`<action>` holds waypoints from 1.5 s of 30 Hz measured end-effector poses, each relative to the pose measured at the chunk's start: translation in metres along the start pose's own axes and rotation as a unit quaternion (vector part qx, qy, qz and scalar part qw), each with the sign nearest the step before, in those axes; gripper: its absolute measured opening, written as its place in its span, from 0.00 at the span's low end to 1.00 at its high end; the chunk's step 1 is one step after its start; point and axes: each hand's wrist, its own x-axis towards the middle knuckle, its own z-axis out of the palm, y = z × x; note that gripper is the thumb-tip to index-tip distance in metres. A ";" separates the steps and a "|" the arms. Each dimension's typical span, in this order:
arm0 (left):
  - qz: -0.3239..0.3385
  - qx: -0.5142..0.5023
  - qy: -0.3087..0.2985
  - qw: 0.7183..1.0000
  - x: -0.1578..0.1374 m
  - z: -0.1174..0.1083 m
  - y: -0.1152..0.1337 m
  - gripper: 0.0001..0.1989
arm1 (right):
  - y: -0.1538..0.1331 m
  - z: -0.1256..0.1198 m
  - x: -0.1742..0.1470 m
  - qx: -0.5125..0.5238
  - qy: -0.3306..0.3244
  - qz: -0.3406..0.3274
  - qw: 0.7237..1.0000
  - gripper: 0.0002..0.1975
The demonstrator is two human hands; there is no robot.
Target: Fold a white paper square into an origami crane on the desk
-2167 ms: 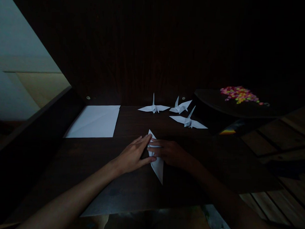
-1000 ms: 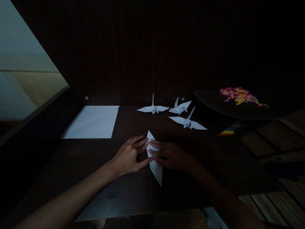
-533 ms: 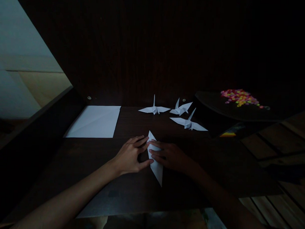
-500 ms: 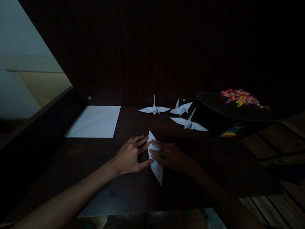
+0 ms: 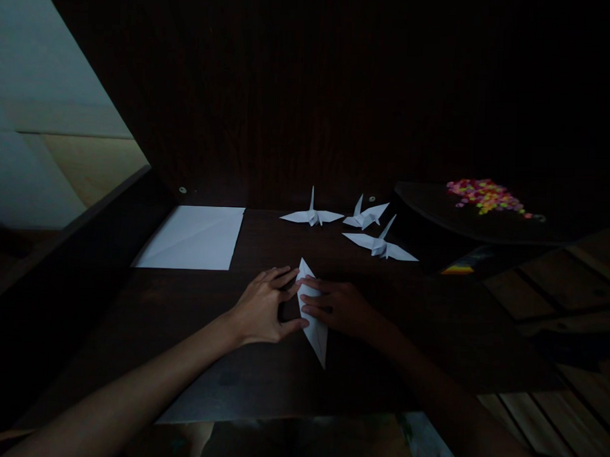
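A narrow diamond of folded white paper [image 5: 315,337] lies on the dark desk between my two hands, its points toward and away from me. My left hand [image 5: 265,308] rests along its left edge, fingers spread, with the thumb and fingertips touching the paper. From the other side my right hand [image 5: 339,306] lays its outstretched fingers flat across the paper's middle, hiding part of it. Beyond my hands stand three white paper cranes: one in the middle [image 5: 312,217], one behind at the right [image 5: 366,218] and one nearer [image 5: 380,246].
White paper sheet [image 5: 192,238] lies at the left of the desk [image 5: 229,386], beside a raised side board [image 5: 84,237]. At the right, a dark curved shelf [image 5: 426,209] bears a pile of small colourful pieces [image 5: 486,196]. A slatted wooden surface [image 5: 528,423] shows lower right.
The view has shifted slightly. Both hands stay on the folded paper in nearly the same pose, with only small finger movement along it.
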 end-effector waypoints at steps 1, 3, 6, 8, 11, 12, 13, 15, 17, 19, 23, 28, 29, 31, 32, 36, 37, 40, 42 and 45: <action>-0.001 0.001 -0.002 1.000 0.000 0.000 0.000 0.38 | 0.000 0.000 0.000 0.001 0.002 0.002 1.000 0.11; -0.001 0.001 -0.006 1.000 0.000 0.001 0.000 0.41 | -0.001 -0.001 0.000 0.004 0.007 0.006 1.000 0.10; -0.002 0.000 -0.014 1.000 -0.001 0.001 0.000 0.46 | -0.002 -0.001 0.001 0.008 0.009 0.015 1.000 0.11; 0.003 0.000 -0.012 1.000 -0.001 0.001 -0.001 0.48 | -0.002 -0.002 0.002 0.013 0.005 0.021 1.000 0.11; 0.024 -0.005 -0.008 1.000 -0.002 -0.001 -0.005 0.48 | -0.002 -0.002 0.002 0.029 0.006 0.032 0.999 0.12; 0.031 -0.009 -0.008 0.999 -0.002 -0.003 -0.006 0.46 | -0.002 -0.001 0.001 0.035 0.009 0.035 0.999 0.12; 0.035 -0.012 -0.008 0.999 -0.002 -0.004 -0.008 0.44 | -0.002 -0.001 0.001 0.042 0.014 0.038 0.998 0.13; 0.037 -0.017 -0.008 0.999 -0.001 -0.006 -0.010 0.35 | -0.002 0.000 0.001 0.052 0.025 0.042 0.997 0.14; 0.032 -0.014 -0.006 0.999 0.000 -0.006 -0.010 0.30 | -0.001 0.001 0.000 0.059 0.031 0.042 0.997 0.15; 0.031 -0.004 -0.001 1.000 0.000 -0.005 -0.008 0.30 | 0.000 0.003 0.000 0.064 0.030 0.039 0.997 0.16; 0.026 0.014 0.003 1.000 -0.001 -0.001 -0.005 0.35 | 0.003 0.006 0.001 0.073 0.036 0.042 0.996 0.16; 0.008 0.027 0.013 1.000 -0.001 0.003 -0.002 0.37 | 0.002 0.009 0.002 0.077 0.043 0.063 0.994 0.15; 0.003 0.028 0.017 0.999 0.000 0.004 -0.002 0.37 | 0.001 0.009 0.002 0.075 0.044 0.068 0.994 0.15; -0.007 0.029 0.030 0.999 0.000 0.005 -0.001 0.35 | 0.000 0.010 0.003 0.066 0.047 0.071 0.994 0.14; -0.010 0.031 0.039 0.999 0.000 0.005 0.001 0.34 | 0.000 0.011 0.004 0.059 0.049 0.070 0.995 0.14; -0.005 0.045 0.076 0.996 -0.004 0.005 0.009 0.25 | -0.002 0.013 0.005 0.023 0.048 0.047 0.997 0.13; 0.005 0.046 0.082 0.996 -0.005 0.005 0.011 0.21 | -0.003 0.013 0.005 0.013 0.045 0.041 0.998 0.13; 0.031 0.055 0.087 0.994 -0.008 0.005 0.018 0.17 | -0.004 0.012 0.006 -0.010 0.030 0.029 0.999 0.13; 0.037 0.073 0.098 0.992 -0.009 0.007 0.020 0.17 | -0.005 0.010 0.006 -0.023 0.023 0.025 0.999 0.14; 0.039 0.086 0.101 0.990 -0.010 0.012 0.020 0.19 | -0.007 0.009 0.007 -0.036 0.020 0.019 0.999 0.15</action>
